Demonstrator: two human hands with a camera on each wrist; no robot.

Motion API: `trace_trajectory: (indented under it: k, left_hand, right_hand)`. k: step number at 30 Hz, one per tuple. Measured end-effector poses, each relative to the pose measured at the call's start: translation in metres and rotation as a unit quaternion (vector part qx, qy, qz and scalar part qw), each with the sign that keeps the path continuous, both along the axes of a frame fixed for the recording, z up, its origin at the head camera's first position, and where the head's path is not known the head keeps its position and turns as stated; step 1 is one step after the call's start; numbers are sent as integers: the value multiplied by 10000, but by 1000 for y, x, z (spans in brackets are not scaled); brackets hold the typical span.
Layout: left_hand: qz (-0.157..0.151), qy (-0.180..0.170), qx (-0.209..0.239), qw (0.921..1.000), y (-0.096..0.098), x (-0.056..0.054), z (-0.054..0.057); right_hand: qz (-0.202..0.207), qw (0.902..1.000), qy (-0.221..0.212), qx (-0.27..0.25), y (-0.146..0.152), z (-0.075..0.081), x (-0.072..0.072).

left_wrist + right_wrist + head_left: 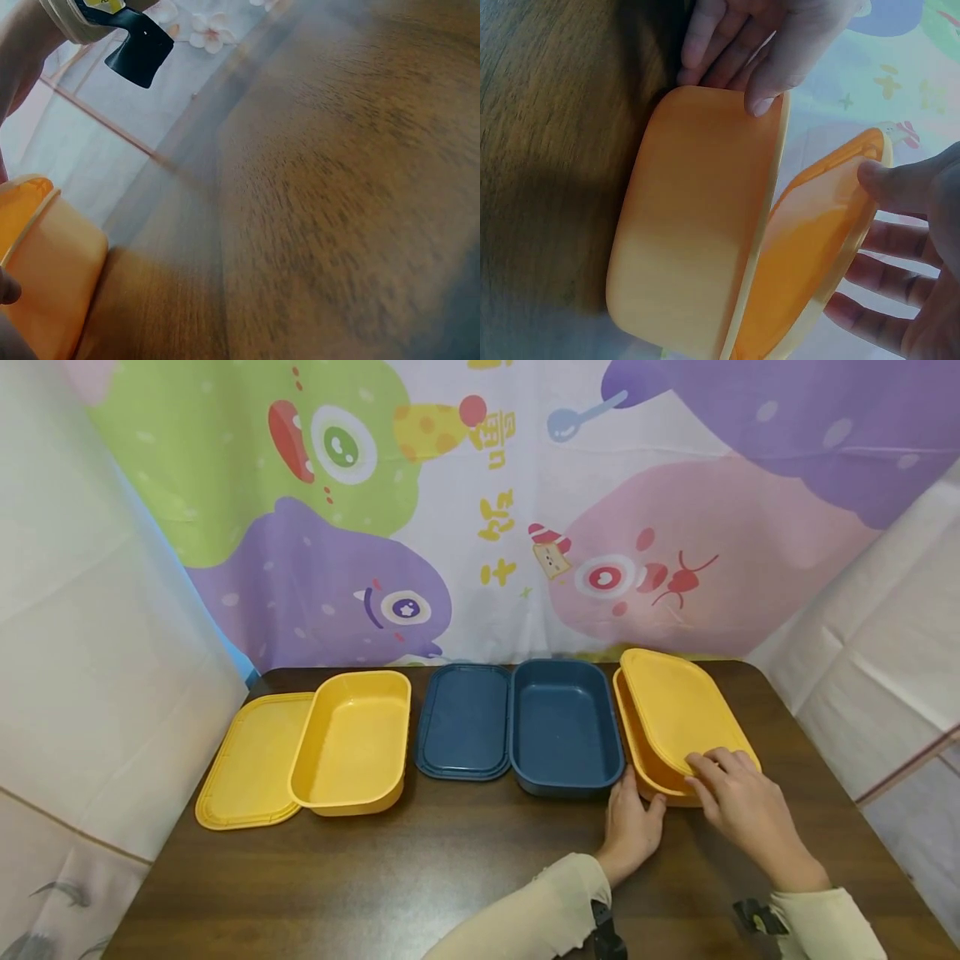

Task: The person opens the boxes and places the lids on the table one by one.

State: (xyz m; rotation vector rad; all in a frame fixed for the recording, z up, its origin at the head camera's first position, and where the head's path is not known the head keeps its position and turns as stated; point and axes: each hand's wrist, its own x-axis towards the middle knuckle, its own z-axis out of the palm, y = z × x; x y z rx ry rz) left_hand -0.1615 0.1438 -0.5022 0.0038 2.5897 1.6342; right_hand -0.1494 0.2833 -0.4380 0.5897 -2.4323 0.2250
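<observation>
At the right of the table, a yellow plastic food box (686, 217) has its yellow lid (678, 706) lying slanted over it. The lid's near edge is lifted, and a gap shows along the left side and front. My right hand (750, 814) pinches the lid's near right part, thumb beneath and fingers on top in the right wrist view. With my left hand (630, 828) I hold the box's near left corner, thumb on the front wall and fingers along the side. The left wrist view catches only part of the box wall (64, 277) and a fingertip.
Left of the box stands an open blue box (566, 727), its blue lid (465, 722) flat beside it. Farther left, another yellow box (352, 743) partly overlaps a yellow lid (251, 764). A patterned cloth (502, 610) hangs behind the brown table (360, 885).
</observation>
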Motion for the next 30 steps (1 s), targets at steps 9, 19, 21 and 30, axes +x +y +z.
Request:
trace_trajectory:
  k: [9,19,21,30]
  left_hand:
    - [-96,-111,95,9998,-1,2,0]
    - [-68,-165,97,9998,0,1,1]
    - [-68,-155,101,9998,0,2,1]
    - [-34,-70,120,9999,-1,1,0]
  right_hand:
    - [-188,9995,186,-152,3,-1,3]
    - [-475,9967,330,-571,7,3,6]
    - [-547,9957,300,-687,8,5,7]
    - [-687,9875,369,-1369,18,11,7]
